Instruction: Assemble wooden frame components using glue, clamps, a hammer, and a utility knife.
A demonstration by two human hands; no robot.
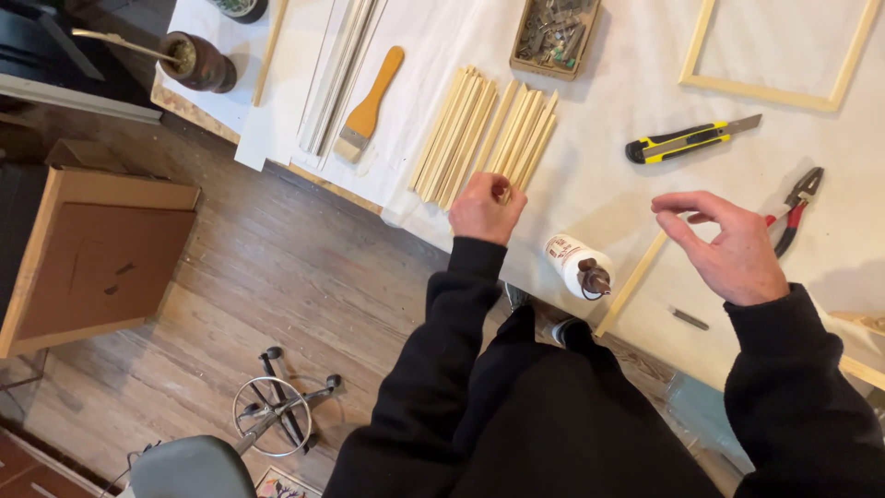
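Two hands work over a table (590, 184) covered in white paper. The left hand (486, 208) is curled nearly into a fist, fingers closed on the near end of one strip in the bundle of pale wooden strips (484, 134). The bundle lies flat, its long axis running away from the person and leaning slightly right. The right hand (728, 244) hovers loosely open and holds nothing, thumb and forefinger close together but apart. Just below it a single wooden strip (631, 281) lies diagonally, with a white glue bottle (579, 266) on its side between the hands. Red-handled pliers (795, 210) sit beside the right hand; farther off lie a yellow utility knife (687, 141), a brush (369, 106) and a wooden frame (779, 92).
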